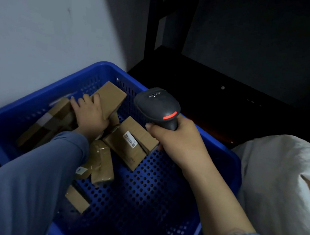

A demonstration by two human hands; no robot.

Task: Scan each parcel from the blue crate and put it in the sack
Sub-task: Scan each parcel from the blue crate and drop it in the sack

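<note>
A blue perforated crate (161,191) fills the lower middle of the head view and holds several brown cardboard parcels. My left hand (89,115) reaches into the crate and grips one small parcel (112,98) at its far side, tilted up. My right hand (178,139) holds a black barcode scanner (157,106) by its handle above the crate, its head pointing left toward the gripped parcel. A labelled parcel (130,143) lies just below the scanner. The white sack (282,182) stands at the right, beside the crate.
A pale wall rises behind the crate on the left. A dark metal shelf frame (231,83) stands behind and to the right. More parcels lie in the crate: a long one (47,122) at the left, taped ones (102,163) in the middle.
</note>
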